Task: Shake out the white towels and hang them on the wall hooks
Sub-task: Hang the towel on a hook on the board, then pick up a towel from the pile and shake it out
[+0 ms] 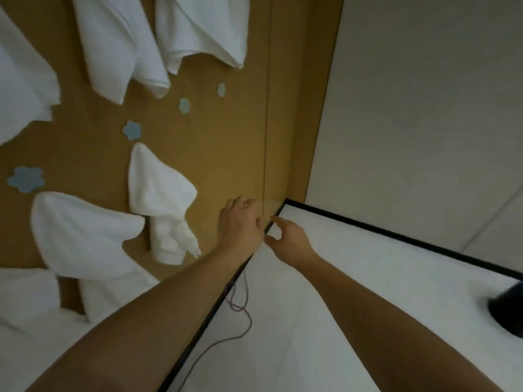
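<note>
Several white towels hang on the brown wall (232, 142): one small crumpled towel (161, 199), a wider towel (82, 236) to its left, and two more at the top (119, 43) (203, 29). Bare blue flower-shaped hooks (131, 130) (184, 105) (221, 89) sit between them. My left hand (240, 222) reaches toward the wall with loosely curled fingers and holds nothing. My right hand (285, 236) is beside it at the black-edged corner, thumb and forefinger apart, holding nothing.
A white surface with a black rim (396, 236) fills the lower right and meets the wall at the corner. A thin reddish cord (243, 309) lies on it near my left forearm. A dark object (506, 306) sits at the right edge. More white cloth (25, 301) lies at the lower left.
</note>
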